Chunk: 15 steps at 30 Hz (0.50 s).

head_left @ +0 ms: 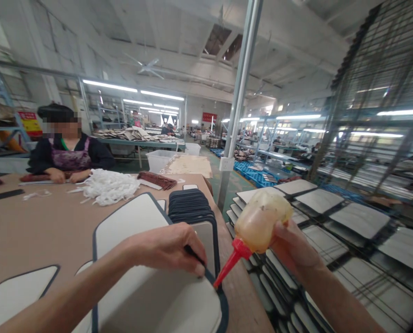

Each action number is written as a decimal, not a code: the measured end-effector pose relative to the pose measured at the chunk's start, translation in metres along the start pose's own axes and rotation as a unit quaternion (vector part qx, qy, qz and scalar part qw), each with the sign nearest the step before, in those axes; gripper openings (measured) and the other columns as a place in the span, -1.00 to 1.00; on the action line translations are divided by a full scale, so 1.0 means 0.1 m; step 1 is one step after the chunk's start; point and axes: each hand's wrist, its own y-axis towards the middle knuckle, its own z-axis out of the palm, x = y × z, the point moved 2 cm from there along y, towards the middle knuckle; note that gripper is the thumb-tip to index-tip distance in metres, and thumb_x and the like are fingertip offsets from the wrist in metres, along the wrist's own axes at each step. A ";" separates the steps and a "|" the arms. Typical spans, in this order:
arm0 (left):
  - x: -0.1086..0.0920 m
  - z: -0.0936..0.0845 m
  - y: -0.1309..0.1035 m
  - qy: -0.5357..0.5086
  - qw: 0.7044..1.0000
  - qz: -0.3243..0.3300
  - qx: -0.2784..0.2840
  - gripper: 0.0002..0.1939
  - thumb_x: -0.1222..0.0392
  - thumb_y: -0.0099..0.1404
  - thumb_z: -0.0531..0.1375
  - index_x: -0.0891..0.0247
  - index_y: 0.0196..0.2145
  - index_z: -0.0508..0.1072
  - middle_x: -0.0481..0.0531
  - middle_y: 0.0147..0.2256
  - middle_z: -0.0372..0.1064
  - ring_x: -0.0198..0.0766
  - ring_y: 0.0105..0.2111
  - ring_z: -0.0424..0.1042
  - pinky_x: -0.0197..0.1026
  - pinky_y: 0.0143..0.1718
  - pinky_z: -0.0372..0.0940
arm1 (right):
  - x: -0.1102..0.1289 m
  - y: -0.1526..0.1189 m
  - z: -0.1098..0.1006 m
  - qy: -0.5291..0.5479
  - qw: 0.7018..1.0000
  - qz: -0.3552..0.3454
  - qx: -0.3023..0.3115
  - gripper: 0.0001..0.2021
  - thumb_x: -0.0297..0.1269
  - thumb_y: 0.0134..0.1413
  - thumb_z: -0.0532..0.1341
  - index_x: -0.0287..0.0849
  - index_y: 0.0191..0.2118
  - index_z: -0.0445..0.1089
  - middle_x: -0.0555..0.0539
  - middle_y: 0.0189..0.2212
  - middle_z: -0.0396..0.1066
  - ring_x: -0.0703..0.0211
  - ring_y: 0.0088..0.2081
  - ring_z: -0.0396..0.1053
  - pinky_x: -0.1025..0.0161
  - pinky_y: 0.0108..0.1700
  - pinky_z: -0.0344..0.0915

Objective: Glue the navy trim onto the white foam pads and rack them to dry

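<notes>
My right hand is wrapped round a translucent yellowish squeeze bottle, tipped down. The tip of its red nozzle is at the dark edge of a large white panel with rounded corners. Over that panel, my left hand is closed, thumb and fingers pinching a dark edging strip near the panel's right side. How far the strip runs under my fingers is hidden. Just beyond lies a stack of dark-edged pieces. More white panels with dark borders, one at the lower left, rest on the table.
A brown table carries a heap of white strips and a reddish-brown bundle. Across it sits a co-worker. A metal post rises by the table's right edge. Racks of white panels stand close on the right.
</notes>
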 end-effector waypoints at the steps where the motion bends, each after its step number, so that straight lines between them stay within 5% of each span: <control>1: -0.01 0.00 -0.01 -0.001 1.000 0.000 -0.002 -0.75 0.10 0.21 0.19 0.30 -0.35 0.61 -0.01 -0.50 0.41 -0.31 -0.48 0.28 -0.33 -0.48 0.13 | 0.01 0.00 0.00 0.002 1.000 -0.007 0.003 -0.66 -0.14 -0.17 0.43 -0.13 -0.22 0.52 -0.09 -0.34 0.56 0.03 -0.35 0.50 0.16 -0.19 0.45; 5: -0.06 0.02 -0.04 -0.008 1.000 -0.002 -0.013 -0.71 0.02 0.20 0.20 0.28 -0.38 0.61 0.00 -0.52 0.43 -0.30 -0.51 0.28 -0.32 -0.50 0.13 | 0.04 -0.01 0.01 0.011 1.000 -0.012 0.018 -0.67 -0.18 -0.18 0.44 -0.10 -0.21 0.51 -0.04 -0.34 0.56 0.10 -0.38 0.49 0.23 -0.22 0.45; 10: -0.06 0.03 -0.09 -0.016 0.999 -0.024 -0.017 -0.70 0.05 0.21 0.17 0.33 -0.39 0.59 -0.02 -0.52 0.36 -0.32 -0.49 0.25 -0.34 -0.49 0.11 | 0.03 -0.06 -0.03 -0.004 1.000 0.001 0.017 -0.59 -0.12 -0.21 0.44 -0.10 -0.16 0.48 -0.10 -0.30 0.55 -0.04 -0.26 0.49 0.10 -0.13 0.42; 15: -0.01 0.00 -0.17 -0.014 0.997 -0.058 -0.044 -0.72 0.10 0.21 0.17 0.38 -0.38 0.57 -0.04 -0.51 0.33 -0.34 -0.49 0.20 -0.34 -0.51 0.06 | 0.07 -0.12 -0.02 0.013 1.000 -0.020 0.003 -0.55 -0.19 -0.24 0.45 -0.01 -0.12 0.46 -0.03 -0.27 0.56 0.04 -0.33 0.50 0.19 -0.25 0.46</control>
